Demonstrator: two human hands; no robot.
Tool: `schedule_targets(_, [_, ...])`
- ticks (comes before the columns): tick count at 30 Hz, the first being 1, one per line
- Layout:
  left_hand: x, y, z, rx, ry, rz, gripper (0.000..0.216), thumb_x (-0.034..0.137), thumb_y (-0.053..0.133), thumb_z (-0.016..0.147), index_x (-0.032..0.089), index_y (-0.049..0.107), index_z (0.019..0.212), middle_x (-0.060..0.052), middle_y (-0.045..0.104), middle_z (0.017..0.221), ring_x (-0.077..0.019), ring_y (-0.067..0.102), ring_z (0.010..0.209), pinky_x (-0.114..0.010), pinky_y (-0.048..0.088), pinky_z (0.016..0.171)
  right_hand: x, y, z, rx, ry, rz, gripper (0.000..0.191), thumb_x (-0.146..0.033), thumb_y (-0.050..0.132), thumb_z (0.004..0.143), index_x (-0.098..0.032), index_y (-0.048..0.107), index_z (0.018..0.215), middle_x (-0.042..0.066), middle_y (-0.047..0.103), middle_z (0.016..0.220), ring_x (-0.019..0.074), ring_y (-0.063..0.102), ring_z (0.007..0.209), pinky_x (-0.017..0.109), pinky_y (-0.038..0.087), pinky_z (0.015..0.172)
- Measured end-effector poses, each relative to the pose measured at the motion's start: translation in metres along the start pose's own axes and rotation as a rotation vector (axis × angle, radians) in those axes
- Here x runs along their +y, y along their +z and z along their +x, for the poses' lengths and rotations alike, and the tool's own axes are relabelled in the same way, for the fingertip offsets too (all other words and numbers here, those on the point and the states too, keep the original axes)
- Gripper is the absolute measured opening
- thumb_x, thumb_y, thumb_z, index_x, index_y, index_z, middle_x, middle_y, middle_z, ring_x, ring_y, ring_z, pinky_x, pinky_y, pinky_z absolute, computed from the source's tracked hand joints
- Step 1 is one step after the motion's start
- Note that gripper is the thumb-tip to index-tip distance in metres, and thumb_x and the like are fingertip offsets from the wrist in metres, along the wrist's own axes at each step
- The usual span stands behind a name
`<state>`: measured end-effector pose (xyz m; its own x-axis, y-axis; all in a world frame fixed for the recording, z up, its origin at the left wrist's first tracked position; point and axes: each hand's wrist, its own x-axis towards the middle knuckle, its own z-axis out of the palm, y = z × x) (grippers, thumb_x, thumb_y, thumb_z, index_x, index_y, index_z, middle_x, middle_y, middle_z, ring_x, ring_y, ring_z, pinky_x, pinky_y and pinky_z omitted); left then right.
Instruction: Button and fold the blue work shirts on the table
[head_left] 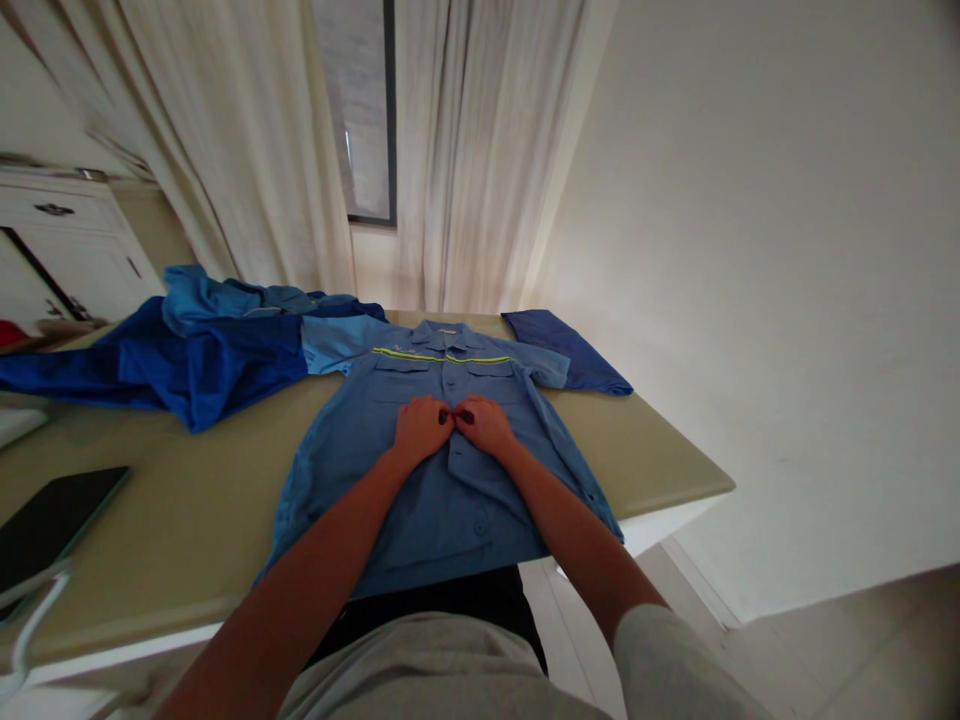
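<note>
A blue short-sleeved work shirt [420, 480] lies face up, its collar at the far side and its hem over the table's near edge. Yellow-green piping crosses the chest above two flap pockets. My left hand [424, 425] and my right hand [485, 424] meet at the middle of the front placket, both closed with fingertips pinching the shirt's front edges. The button between them is hidden by my fingers. Lower down, the placket gapes, and a button [481, 526] shows near the hem.
Crumpled bright blue clothes [210, 365] lie on the left of the table [187, 510]. Folded dark blue cloth [577, 350] sits beyond the right sleeve. A dark tablet-like device [60, 520] and a white cable [34, 625] are at the left; a wall [765, 300] stands on the right.
</note>
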<state>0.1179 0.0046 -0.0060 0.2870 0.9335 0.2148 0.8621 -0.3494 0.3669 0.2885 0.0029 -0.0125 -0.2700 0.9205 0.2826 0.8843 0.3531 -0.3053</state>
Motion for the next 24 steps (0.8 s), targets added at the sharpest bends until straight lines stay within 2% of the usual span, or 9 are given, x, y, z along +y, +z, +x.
schedule_targets(5, [-0.003,0.005,0.000,0.008,0.036,-0.021,0.025,0.027,0.056,0.096,0.022,0.074,0.111,-0.010,0.073,0.114,-0.0301,0.065,0.113,-0.044,0.049,0.096,-0.001,-0.003,-0.001,-0.011,0.000,0.016,0.013,-0.027,0.069,0.096,-0.024,0.080,0.101,0.005,0.075,0.097,0.0197,0.068,0.090,0.028,0.048,0.079])
schedule_targets(12, [-0.002,0.006,0.001,0.012,0.044,0.029,0.025,0.027,0.055,0.096,0.022,0.078,0.105,-0.011,0.073,0.114,-0.0310,0.065,0.114,-0.044,0.048,0.096,-0.006,0.002,-0.002,0.047,0.100,0.021,0.009,-0.028,0.070,0.093,-0.025,0.079,0.095,0.006,0.076,0.096,0.0206,0.067,0.082,0.029,0.046,0.072])
schedule_targets(20, [-0.004,0.005,-0.001,0.007,0.090,0.050,0.025,0.030,0.055,0.097,0.023,0.076,0.109,-0.010,0.072,0.114,-0.0298,0.065,0.112,-0.042,0.049,0.094,0.007,0.007,0.001,0.036,-0.003,0.115,0.008,-0.024,0.068,0.092,-0.023,0.076,0.096,0.003,0.073,0.091,0.0184,0.064,0.080,0.028,0.044,0.073])
schedule_targets(24, [-0.003,0.007,0.000,0.028,0.073,0.017,0.024,0.031,0.058,0.096,0.024,0.073,0.113,-0.010,0.071,0.120,-0.0300,0.063,0.117,-0.042,0.049,0.097,0.009,0.012,0.007,0.097,0.036,0.258,0.009,-0.021,0.064,0.092,-0.022,0.073,0.090,0.002,0.072,0.085,0.0177,0.063,0.077,0.028,0.044,0.073])
